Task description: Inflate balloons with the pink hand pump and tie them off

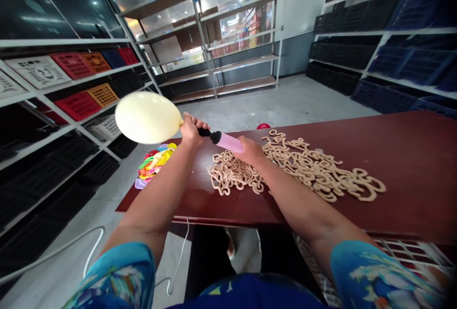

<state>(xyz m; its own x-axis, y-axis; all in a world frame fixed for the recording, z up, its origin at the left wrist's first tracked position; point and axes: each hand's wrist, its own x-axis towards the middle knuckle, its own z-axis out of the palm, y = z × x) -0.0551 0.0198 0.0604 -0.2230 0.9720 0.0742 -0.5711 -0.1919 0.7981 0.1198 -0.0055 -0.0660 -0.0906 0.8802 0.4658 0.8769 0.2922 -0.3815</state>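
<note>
A pale yellow balloon (148, 117), blown up, sticks out to the left of my left hand (191, 129). That hand is closed round the balloon's neck on the black nozzle of a pink hand pump (228, 142). My right hand (250, 151) is wrapped round the pump's pink body from the right. Both hands hover just above the left end of the dark red table (410, 166).
A pile of flat coloured balloons (155, 161) lies at the table's left edge. Beige chains of linked balloons (310, 166) spread over the table's middle. A red ball (263, 126) sits behind the table. Shelves with crates line both sides; white cables hang down at my knees.
</note>
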